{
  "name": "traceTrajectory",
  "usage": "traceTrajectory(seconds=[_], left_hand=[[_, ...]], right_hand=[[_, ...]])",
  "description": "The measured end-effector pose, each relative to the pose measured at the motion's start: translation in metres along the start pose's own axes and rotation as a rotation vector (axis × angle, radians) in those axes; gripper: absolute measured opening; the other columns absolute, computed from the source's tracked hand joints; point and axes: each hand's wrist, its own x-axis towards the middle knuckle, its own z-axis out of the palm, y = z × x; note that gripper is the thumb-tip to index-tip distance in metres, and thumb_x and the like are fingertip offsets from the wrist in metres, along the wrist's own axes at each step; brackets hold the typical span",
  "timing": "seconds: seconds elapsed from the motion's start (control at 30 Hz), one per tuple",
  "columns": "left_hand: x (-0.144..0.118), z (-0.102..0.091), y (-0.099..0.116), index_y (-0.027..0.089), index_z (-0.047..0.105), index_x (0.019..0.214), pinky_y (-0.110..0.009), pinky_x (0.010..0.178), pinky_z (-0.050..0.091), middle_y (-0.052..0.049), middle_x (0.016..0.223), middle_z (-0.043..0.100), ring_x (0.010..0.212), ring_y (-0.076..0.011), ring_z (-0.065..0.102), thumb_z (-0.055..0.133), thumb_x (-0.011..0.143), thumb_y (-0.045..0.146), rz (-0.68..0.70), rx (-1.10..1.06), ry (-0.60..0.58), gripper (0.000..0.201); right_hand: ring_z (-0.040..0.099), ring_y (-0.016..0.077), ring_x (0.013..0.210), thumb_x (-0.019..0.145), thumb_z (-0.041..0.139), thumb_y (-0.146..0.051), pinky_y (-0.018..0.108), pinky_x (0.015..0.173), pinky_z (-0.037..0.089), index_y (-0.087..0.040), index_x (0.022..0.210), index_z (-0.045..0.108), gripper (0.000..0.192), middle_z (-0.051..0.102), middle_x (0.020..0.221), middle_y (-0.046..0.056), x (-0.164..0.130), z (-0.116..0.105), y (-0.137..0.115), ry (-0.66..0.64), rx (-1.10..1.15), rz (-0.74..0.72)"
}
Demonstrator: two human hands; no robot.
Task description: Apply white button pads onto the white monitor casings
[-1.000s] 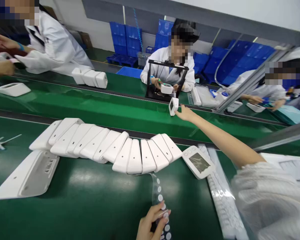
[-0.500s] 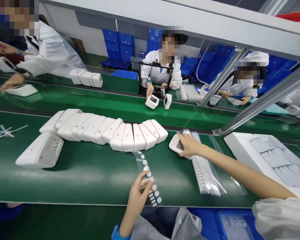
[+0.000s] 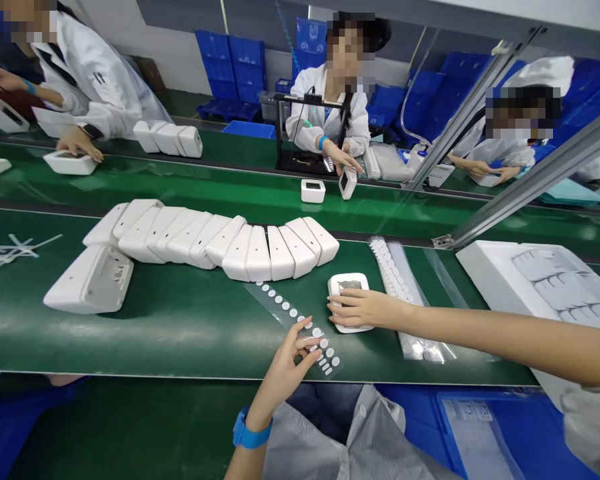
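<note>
My left hand (image 3: 291, 363) pinches the near end of a clear strip of round white stickers (image 3: 286, 305), with smaller oval stickers at that end. The strip stretches away over the green belt toward the white housings. My right hand (image 3: 367, 309) is closed over a white device (image 3: 337, 285), its fingers across the face with a grey screen; the thumb is hidden. That device sits on the belt just right of the sticker strip. Beyond the strip a curved row of white wedge-shaped housings (image 3: 190, 237) stands side by side. One more housing (image 3: 87, 280) lies at the row's left end, showing its recessed side.
Clear plastic with a column of white pieces (image 3: 393, 273) lies beyond my right forearm. A white foam tray (image 3: 510, 267) stands at the right. White paper strips (image 3: 5, 250) lie far left. Across a second belt (image 3: 240, 190), co-workers handle white devices; a metal post (image 3: 530, 177) slants at right.
My right hand has brought the white device left and nearer, its screen now facing up. The sticker strip, still in my left hand, lies more slanted. The view has shifted; a co-worker's device was set down.
</note>
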Motion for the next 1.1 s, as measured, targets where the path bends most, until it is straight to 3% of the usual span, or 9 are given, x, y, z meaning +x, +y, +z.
traceTrajectory(seconds=[0.1,0.2,0.33,0.47,0.57,0.73,0.9,1.0,1.1], left_hand=[[-0.001,-0.001,0.003,0.024,0.044,0.143,-0.043,0.097,0.055,-0.011,0.117,0.075,0.113,-0.0247,0.069,0.057,0.094,0.038,-0.014,-0.032,-0.034,0.053],[0.000,-0.003,0.004,0.023,0.049,0.141,-0.042,0.100,0.054,-0.010,0.117,0.075,0.118,-0.0255,0.067,0.060,0.093,0.036,-0.022,-0.092,-0.040,0.051],[0.002,-0.005,0.001,0.022,0.058,0.135,-0.035,0.088,0.058,-0.006,0.105,0.079,0.099,-0.0231,0.074,0.063,0.090,0.033,0.004,-0.063,-0.059,0.047],[0.000,-0.003,0.002,0.021,0.068,0.123,-0.030,0.076,0.058,-0.003,0.081,0.079,0.077,-0.0200,0.074,0.056,0.095,0.034,0.077,0.090,0.004,0.033],[-0.001,0.001,0.003,0.021,0.074,0.112,-0.028,0.072,0.057,-0.003,0.079,0.078,0.072,-0.0187,0.073,0.051,0.098,0.035,0.172,0.247,0.091,0.031],[-0.002,0.005,-0.002,0.020,0.077,0.087,-0.025,0.064,0.052,-0.004,0.077,0.077,0.068,-0.0172,0.070,0.048,0.099,0.034,0.280,0.351,0.152,0.035],[-0.002,0.007,-0.010,0.019,0.075,0.084,-0.025,0.067,0.053,-0.004,0.078,0.077,0.069,-0.0166,0.071,0.047,0.100,0.034,0.311,0.368,0.173,0.035],[-0.003,0.008,-0.011,0.021,0.075,0.102,-0.026,0.070,0.055,-0.004,0.086,0.079,0.073,-0.0167,0.072,0.047,0.101,0.033,0.310,0.366,0.178,0.031],[-0.004,0.008,-0.009,0.024,0.060,0.133,-0.026,0.071,0.058,-0.002,0.093,0.079,0.075,-0.0166,0.073,0.052,0.099,0.034,0.202,0.319,0.155,0.037]], right_hand=[[0.042,0.0194,0.144,0.079,0.055,0.014,0.047,0.124,0.032,-0.045,0.136,0.053,0.082,0.049,0.151,-0.012,-0.013,0.003,-0.024,0.126,0.028,0.152],[0.048,0.0250,0.140,0.087,0.053,0.003,0.052,0.116,0.043,-0.033,0.140,0.052,0.064,0.054,0.148,0.003,-0.015,0.011,-0.059,0.245,0.006,0.205],[0.065,0.0236,0.119,0.095,0.054,-0.012,0.042,0.095,0.060,-0.024,0.123,0.063,0.032,0.068,0.125,0.012,0.003,0.046,-0.089,0.544,0.068,0.215],[0.070,0.0214,0.106,0.093,0.058,-0.006,0.037,0.088,0.062,-0.023,0.113,0.066,0.028,0.071,0.111,0.010,0.022,0.086,-0.097,0.843,0.200,0.245],[0.071,0.0214,0.101,0.090,0.060,-0.003,0.037,0.086,0.063,-0.025,0.110,0.068,0.031,0.072,0.108,0.009,0.028,0.098,-0.099,0.965,0.273,0.307],[0.072,0.0208,0.097,0.090,0.060,-0.002,0.037,0.082,0.063,-0.027,0.109,0.071,0.034,0.073,0.107,0.007,0.031,0.100,-0.101,1.019,0.319,0.332],[0.072,0.0197,0.094,0.089,0.061,-0.003,0.036,0.082,0.062,-0.026,0.101,0.072,0.028,0.073,0.102,0.006,0.034,0.102,-0.103,1.030,0.368,0.403],[0.072,0.0188,0.091,0.091,0.059,-0.006,0.034,0.080,0.062,-0.024,0.097,0.070,0.022,0.071,0.100,0.006,0.035,0.101,-0.105,1.022,0.385,0.446],[0.071,0.0187,0.095,0.092,0.057,-0.007,0.032,0.083,0.062,-0.023,0.095,0.066,0.019,0.069,0.100,0.007,0.033,0.097,-0.106,1.003,0.406,0.456]])
